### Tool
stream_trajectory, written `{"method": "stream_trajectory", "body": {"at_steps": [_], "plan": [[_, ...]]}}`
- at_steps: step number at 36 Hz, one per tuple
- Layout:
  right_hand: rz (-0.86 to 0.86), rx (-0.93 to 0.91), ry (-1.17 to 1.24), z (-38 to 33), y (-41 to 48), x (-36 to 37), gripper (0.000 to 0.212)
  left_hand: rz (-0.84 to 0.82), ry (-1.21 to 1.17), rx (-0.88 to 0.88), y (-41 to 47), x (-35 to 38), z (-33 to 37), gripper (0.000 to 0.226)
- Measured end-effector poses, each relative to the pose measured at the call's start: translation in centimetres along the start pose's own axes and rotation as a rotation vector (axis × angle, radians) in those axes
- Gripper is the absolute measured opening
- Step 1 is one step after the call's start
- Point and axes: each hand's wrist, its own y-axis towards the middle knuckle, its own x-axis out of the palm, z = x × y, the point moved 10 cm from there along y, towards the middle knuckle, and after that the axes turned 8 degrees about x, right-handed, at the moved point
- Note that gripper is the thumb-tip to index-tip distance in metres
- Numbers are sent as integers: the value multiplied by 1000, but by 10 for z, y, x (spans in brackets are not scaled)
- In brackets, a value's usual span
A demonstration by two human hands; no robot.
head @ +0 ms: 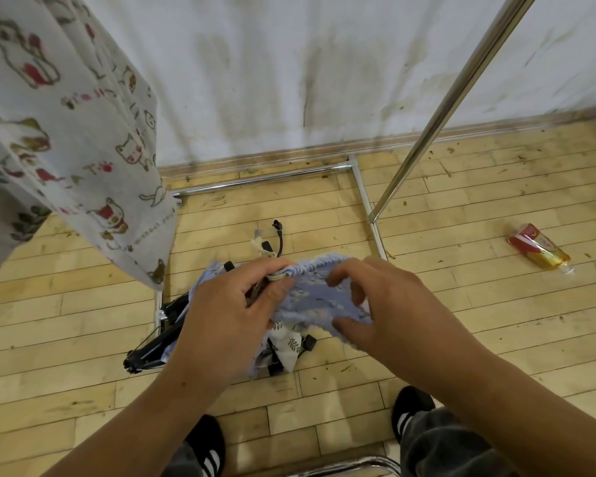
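A light blue patterned garment (319, 297) with a gathered waistband is held up in front of me over the wooden floor. My left hand (227, 315) pinches its waistband and a pale drawstring at the left end. My right hand (386, 304) holds the cloth from the right, thumb beneath and fingers curled over the top edge. More blue and leaf-printed fabric (289, 346) hangs or lies under my hands, partly hidden by them.
A metal clothes rack stands around me, with base bars (269, 179) on the floor and a slanted pole (441, 108). A cat-print cloth (66, 132) hangs at left. Black hangers (159, 342) lie on the floor. A red-labelled bottle (539, 247) lies at right.
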Motion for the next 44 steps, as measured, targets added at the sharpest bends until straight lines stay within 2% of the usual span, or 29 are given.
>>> {"method": "stream_trajectory", "body": {"at_steps": [2,5,7,10,14,23,27,31,35,37,40,44], "plan": [[16,-26,47,-6,0,-2,42,-47,16,8,0,5,3,37],[58,-73,108,-16,-2,-6,49,-135,35,28,0,16,9,24],[78,-108,131,-23,-3,-8,50,-182,67,52,-1,21,12,22],[64,-116,169,-26,-2,-6,42,-222,91,87,-2,26,13,21],[-10,-71,252,-22,2,3,25,-236,124,100,-2,30,12,24],[72,-75,300,-17,0,-4,23,-185,117,108,-1,27,18,24],[122,-120,241,-21,0,-8,29,-141,74,54,-2,25,11,48],[85,-175,188,-29,-3,-1,51,-114,55,95,-2,23,14,67],[26,-228,159,-37,-8,6,70,-162,88,143,-3,28,19,83],[23,-266,163,-42,-10,5,68,-208,92,146,-4,33,19,91],[27,-326,151,-47,-12,3,52,-275,69,151,-4,39,19,106],[9,-341,150,-48,-12,5,39,-333,61,160,-6,45,18,111]]}}
